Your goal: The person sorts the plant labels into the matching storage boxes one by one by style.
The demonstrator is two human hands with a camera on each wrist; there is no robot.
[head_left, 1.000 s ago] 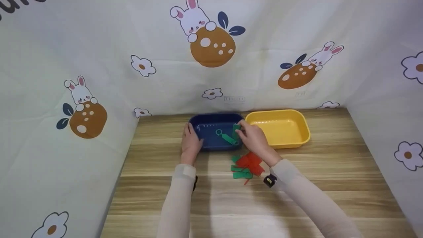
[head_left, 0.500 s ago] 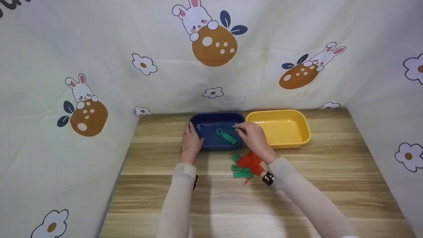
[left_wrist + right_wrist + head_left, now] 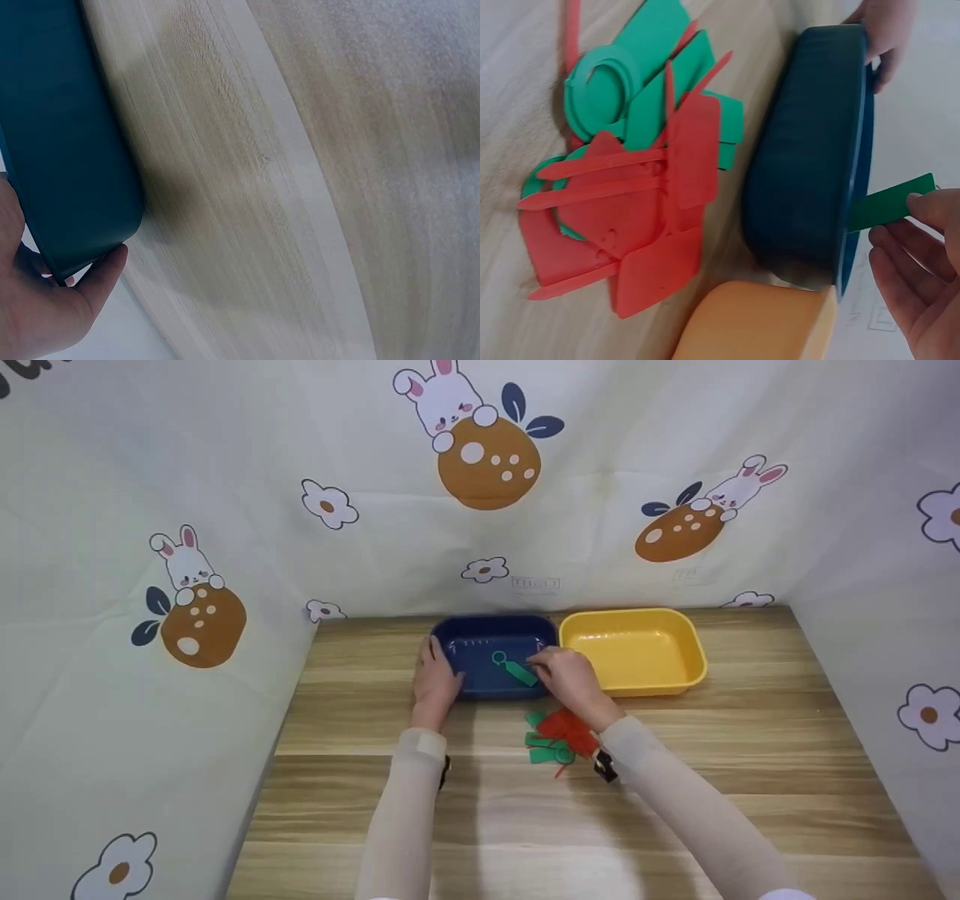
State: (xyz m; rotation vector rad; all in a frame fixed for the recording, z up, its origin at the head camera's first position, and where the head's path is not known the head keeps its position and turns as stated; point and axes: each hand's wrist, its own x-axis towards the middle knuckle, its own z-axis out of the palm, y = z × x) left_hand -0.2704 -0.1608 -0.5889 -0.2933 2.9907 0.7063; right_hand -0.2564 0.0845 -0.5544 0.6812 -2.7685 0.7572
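My left hand point(image 3: 437, 679) grips the left end of a blue plastic tray point(image 3: 495, 620), thumb on the near side and fingers along the end. Between thumb and fingers, my right hand point(image 3: 574, 679) pinches a green plastic tag point(image 3: 889, 204) over the tray's right side; the tag's far end is hidden behind the rim in the right wrist view. Inside the tray lies another green tag point(image 3: 519, 672) with a ring at one end. In front of the tray, a loose pile mixes red pointed plant labels point(image 3: 660, 270) with green ringed tags point(image 3: 652, 45).
A yellow tray point(image 3: 694, 675) stands against the blue one's right side, near the back edge of the wooden table point(image 3: 360, 817). Fabric walls point(image 3: 570, 525) printed with rabbits and flowers enclose the back and both sides.
My right hand has shifted slightly left and nearer, and the green tag in it has turned from flat-on to nearly edge-on in the head view. My left hand stays on the tray.
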